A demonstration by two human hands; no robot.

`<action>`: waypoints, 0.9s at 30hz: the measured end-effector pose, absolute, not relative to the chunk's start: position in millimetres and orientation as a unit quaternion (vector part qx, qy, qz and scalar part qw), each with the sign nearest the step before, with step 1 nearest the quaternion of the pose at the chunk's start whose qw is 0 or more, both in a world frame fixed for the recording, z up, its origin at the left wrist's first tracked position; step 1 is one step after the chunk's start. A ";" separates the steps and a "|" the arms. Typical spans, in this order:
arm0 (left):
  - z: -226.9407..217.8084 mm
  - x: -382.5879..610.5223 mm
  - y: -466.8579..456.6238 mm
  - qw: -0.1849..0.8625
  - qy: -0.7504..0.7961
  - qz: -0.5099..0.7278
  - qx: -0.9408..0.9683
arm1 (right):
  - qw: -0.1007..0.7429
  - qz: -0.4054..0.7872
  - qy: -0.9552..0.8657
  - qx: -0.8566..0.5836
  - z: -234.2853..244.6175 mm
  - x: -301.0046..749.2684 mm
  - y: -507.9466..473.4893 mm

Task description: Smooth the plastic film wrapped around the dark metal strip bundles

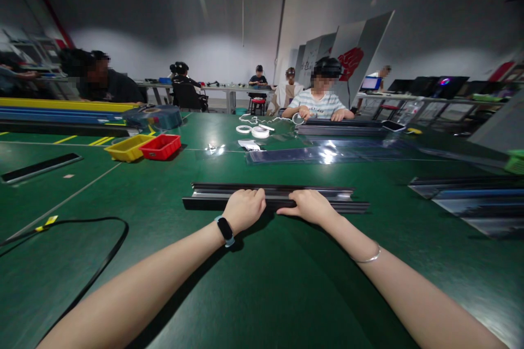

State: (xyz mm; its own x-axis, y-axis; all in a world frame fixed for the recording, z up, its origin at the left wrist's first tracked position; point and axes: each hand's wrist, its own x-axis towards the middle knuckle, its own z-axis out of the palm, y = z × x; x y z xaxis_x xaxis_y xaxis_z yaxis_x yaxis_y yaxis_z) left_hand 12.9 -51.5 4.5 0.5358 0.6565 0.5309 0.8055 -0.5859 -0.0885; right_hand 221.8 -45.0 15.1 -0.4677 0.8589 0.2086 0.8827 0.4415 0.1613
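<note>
A long black channel-shaped profile lies crosswise on the green table, its inner strip pale and shiny. My left hand, with a band on its wrist, is closed around the near wall left of the middle. A short way to the right, my right hand grips the same profile, thumb on the near side and fingers bent over into the channel. The fingertips of both hands are partly hidden.
Yellow and red bins stand at the left, near stacked long profiles. A black cable curves at front left. More profiles lie right. Opposite, a co-worker handles another profile; white tape rolls lie nearby.
</note>
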 end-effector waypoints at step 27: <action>5.2 13.0 -51.1 0.174 -0.425 -0.216 -0.862 | 0.016 -0.098 -0.842 -0.531 23.8 219.8 -45.6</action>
